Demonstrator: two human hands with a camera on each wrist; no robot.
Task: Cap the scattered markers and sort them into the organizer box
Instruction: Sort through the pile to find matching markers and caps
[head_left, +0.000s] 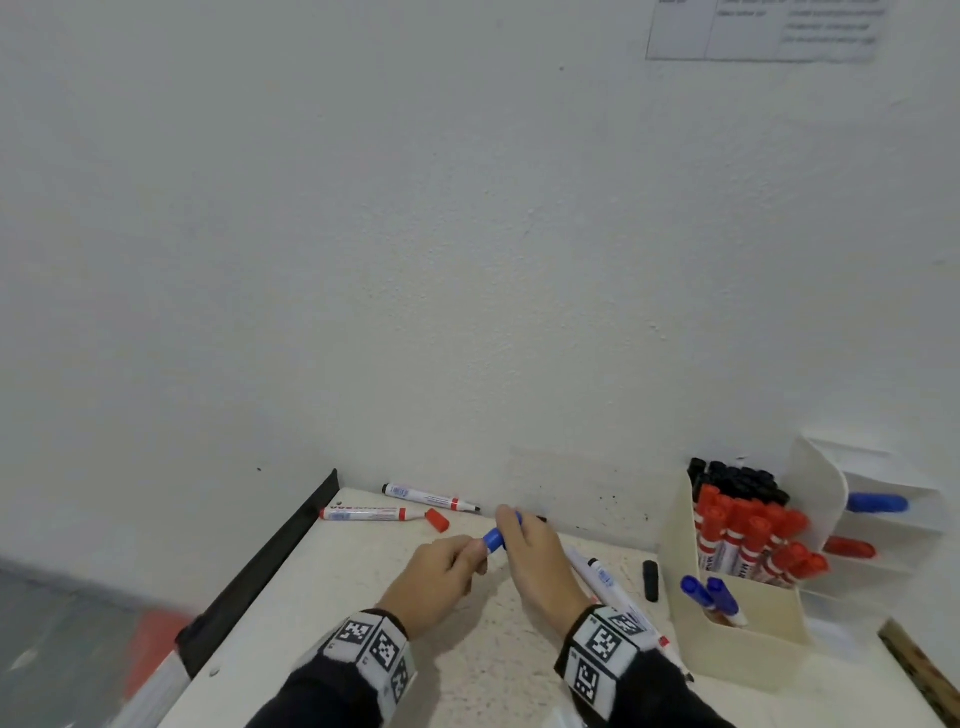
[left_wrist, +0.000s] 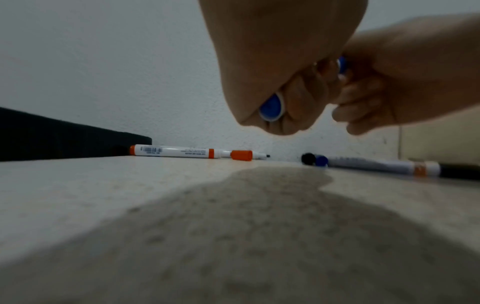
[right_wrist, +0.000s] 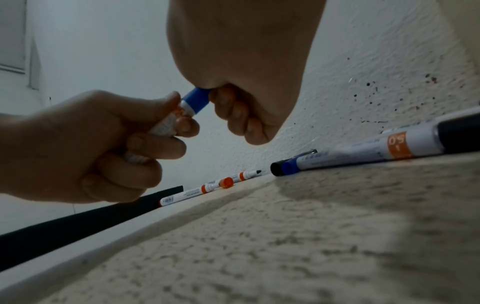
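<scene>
Blue marker, seemingly capped, aloft

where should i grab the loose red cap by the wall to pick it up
Pinch the red cap across its round sides with thumb and forefinger, coming straight down from above. It lies on its side on the table, close beside the tip of the uncapped red marker, so a top-down pinch should avoid nudging the marker. Both hands are busy now.

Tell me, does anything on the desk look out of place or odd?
Yes. Near the wall, a red marker lies uncapped, its red cap loose beside it. A black-tipped marker also lies uncapped, and a black cap sits alone by the organizer box.
</scene>
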